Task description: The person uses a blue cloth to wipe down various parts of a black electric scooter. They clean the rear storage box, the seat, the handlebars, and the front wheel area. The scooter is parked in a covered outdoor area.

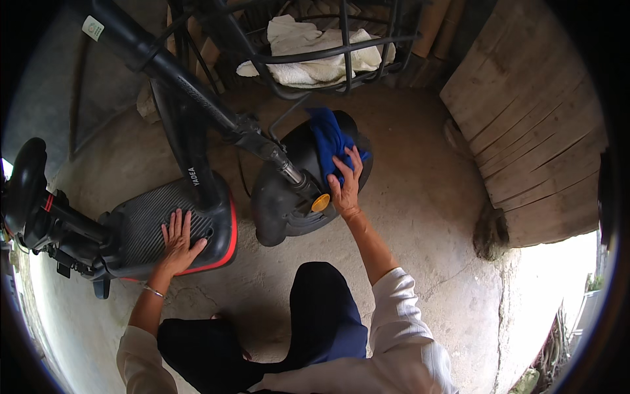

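Note:
My right hand (347, 183) presses a blue cloth (327, 138) against the black front fender (295, 143) of an electric scooter, over its front wheel. Just left of that hand is a round orange reflector (320, 202), beside the metal fork tube (290, 172). My left hand (179, 242) lies flat, fingers apart, on the ribbed black footboard (142, 231), which has a red edge strip (231, 236). The black steering column (187, 88) slants from the upper left down to the fork.
A black wire basket (347, 48) holding a white towel (315, 54) is above the wheel. The scooter's saddle (27, 182) is at the far left. A weathered wooden board (536, 128) stands on the right. Concrete floor (403, 197) lies around the scooter.

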`<state>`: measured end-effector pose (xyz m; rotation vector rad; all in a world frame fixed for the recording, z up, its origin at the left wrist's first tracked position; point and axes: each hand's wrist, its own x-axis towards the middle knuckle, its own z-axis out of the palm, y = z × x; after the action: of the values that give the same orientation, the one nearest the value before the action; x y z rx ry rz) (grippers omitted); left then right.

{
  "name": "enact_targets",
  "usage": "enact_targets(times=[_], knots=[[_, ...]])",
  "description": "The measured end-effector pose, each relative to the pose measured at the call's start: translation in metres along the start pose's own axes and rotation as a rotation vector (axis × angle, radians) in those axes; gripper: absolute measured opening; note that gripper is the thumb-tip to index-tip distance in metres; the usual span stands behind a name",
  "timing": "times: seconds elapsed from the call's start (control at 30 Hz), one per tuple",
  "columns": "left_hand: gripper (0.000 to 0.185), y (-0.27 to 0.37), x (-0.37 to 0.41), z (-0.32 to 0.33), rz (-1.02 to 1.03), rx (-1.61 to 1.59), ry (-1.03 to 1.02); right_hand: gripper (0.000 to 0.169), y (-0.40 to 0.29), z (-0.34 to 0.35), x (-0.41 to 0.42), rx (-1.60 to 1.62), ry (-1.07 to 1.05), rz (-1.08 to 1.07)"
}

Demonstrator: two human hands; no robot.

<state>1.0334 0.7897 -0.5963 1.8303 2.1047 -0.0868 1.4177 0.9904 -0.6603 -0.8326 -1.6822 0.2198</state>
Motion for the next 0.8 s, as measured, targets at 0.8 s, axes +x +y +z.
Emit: enact_targets(times=[0.8], knots=[[0.089, -0.002, -0.010, -0.003, -0.032, -0.011, 0.011, 0.022, -0.034, 0.035, 0.140, -0.210, -0.538, -0.195]])
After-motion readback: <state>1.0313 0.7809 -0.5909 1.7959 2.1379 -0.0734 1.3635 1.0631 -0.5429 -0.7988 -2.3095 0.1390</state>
